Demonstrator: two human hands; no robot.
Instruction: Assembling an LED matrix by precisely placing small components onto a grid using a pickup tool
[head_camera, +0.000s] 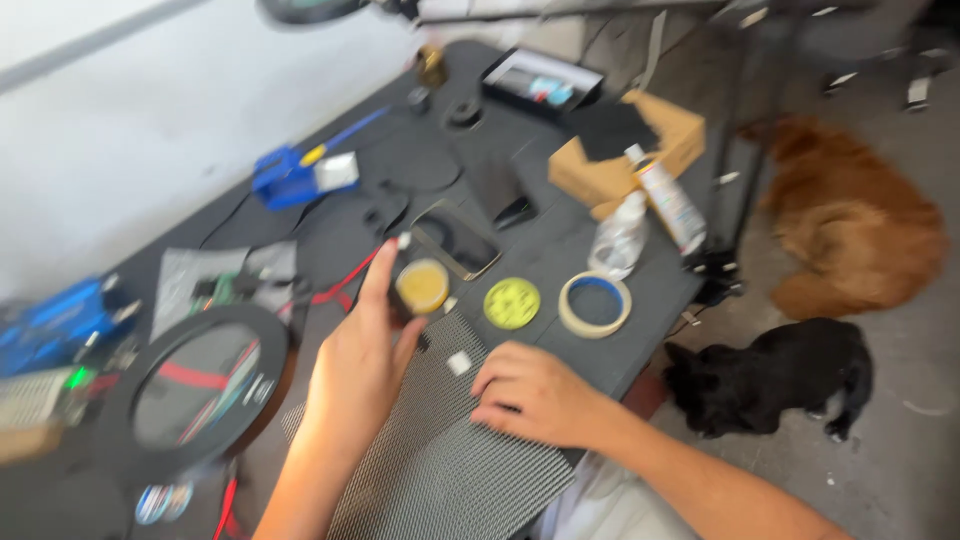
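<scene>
My left hand (355, 365) holds a small round open tin with yellowish paste (421, 285) just above the dark workbench (560, 250). Its yellow-green lid (512, 303) lies to the right. My right hand (535, 393) rests with curled fingers on a black-and-white dotted panel (440, 460), next to a small white square piece (459, 363). The frame is blurred.
A masking tape roll (595, 304), a phone (456, 240), a clear bottle (620, 235), a white tube (668, 200), cardboard boxes (620, 160), a round magnifier lamp (195, 390) and blue tools (300, 172) crowd the bench. A black dog (780, 380) and a brown dog (850, 225) lie on the floor to the right.
</scene>
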